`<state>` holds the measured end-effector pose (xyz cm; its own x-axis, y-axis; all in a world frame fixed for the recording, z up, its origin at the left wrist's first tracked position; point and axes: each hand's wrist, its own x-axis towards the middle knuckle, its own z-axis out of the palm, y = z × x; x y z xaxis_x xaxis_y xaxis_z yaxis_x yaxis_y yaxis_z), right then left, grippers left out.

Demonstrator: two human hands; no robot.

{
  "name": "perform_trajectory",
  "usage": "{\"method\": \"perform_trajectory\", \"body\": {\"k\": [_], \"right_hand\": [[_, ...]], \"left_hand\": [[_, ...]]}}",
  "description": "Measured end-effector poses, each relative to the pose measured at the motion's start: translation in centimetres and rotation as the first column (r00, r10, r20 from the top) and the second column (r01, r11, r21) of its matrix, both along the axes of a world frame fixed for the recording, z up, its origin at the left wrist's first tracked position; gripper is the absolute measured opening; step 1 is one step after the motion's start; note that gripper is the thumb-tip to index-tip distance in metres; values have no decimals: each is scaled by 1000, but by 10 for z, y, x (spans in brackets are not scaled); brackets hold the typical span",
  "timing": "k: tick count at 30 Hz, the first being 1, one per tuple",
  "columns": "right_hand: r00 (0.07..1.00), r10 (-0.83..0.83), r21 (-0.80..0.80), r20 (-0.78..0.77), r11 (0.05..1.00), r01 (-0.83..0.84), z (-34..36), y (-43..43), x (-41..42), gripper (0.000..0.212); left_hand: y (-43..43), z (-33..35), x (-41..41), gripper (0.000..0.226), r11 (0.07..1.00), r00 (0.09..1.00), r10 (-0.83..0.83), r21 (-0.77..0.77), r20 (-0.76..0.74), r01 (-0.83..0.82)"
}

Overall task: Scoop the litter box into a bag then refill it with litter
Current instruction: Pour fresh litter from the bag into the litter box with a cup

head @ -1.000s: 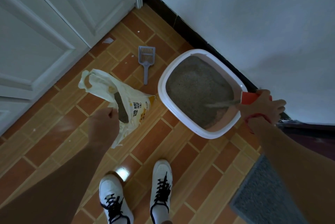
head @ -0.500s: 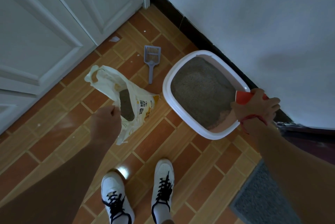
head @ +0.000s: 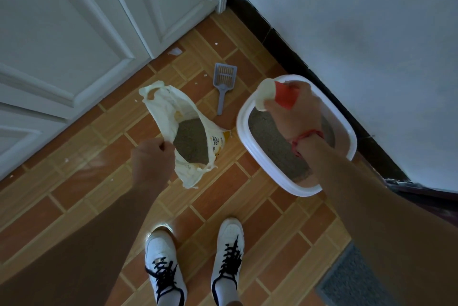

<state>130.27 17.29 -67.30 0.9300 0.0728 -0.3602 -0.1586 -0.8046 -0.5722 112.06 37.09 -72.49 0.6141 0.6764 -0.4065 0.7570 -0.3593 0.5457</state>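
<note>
A white litter box (head: 250, 152) with grey litter (head: 270, 142) inside stands on the tiled floor by the wall. My right hand (head: 295, 112) grips a red cup (head: 285, 96) with a pale inside, held above the box's far left rim, mouth turned left. My left hand (head: 152, 159) pinches the near edge of a cream litter bag (head: 171, 112) and holds it open; grey litter shows inside it. A grey slotted scoop (head: 223, 84) lies on the floor between bag and box, untouched.
White panelled doors (head: 74, 33) stand at the left and back. A white wall with a dark skirting (head: 285, 40) runs along the right. A grey mat (head: 357, 278) lies at the lower right. My two white shoes (head: 193, 263) stand below the bag.
My right hand has carried the red cup from the box's right near edge up and left over the box, and the pouring has stopped. The left hand still holds the bag.
</note>
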Motion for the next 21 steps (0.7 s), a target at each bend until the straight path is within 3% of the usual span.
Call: {"method": "perform_trajectory", "body": {"k": [4,8,12,15,19,21], "right_hand": [[937,241,405,-253,906,-123,19,59,-19,51],[850,364,535,-380,836,-119,17,102,-43,38],[744,400,475,-535,871,-127,2,125,-62,34],[676,323,335,-662,935,-118,-23,138,-73,28],[639,245,89,-729,960,-267,-72,145,-80,36],[614,288,-15,-735,898,-439,-82,155,-82,48]], "left_hand": [[14,3,-6,40,1000,1000,-16,1,-5,16],[26,4,-12,42,998,1000,20,-51,-4,-20],[45,-6,-20,28,994,997,73,-88,22,-71],[54,-11,-26,31,995,997,62,-77,40,-58],[59,-12,-33,26,996,998,54,-67,35,-52],[59,-13,-34,25,993,996,64,-99,59,-58]]}}
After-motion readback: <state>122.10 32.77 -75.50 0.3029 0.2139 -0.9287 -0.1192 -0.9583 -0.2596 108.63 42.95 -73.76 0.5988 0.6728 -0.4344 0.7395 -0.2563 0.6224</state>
